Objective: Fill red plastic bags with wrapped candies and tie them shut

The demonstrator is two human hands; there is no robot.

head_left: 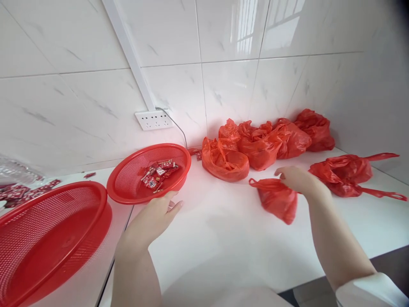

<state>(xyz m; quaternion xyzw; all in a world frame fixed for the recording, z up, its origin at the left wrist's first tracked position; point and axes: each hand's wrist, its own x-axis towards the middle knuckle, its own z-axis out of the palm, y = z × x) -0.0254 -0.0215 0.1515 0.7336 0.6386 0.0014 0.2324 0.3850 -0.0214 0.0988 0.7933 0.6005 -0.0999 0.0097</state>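
My right hand is closed on the upper edge of a small red plastic bag, which hangs at a tilt over the white counter. One handle loop sticks out on the bag's left side. My left hand is open beside the near rim of a red perforated basket, its thumb apart from the fingers. Whether it touches the rim I cannot tell. Inside that basket lies a small pile of red and pale wrapped packets.
A larger red basket stands at the left. Behind it are red packets and clear plastic. Several red bags line the tiled wall; another red bag lies at the right. A power strip is on the wall.
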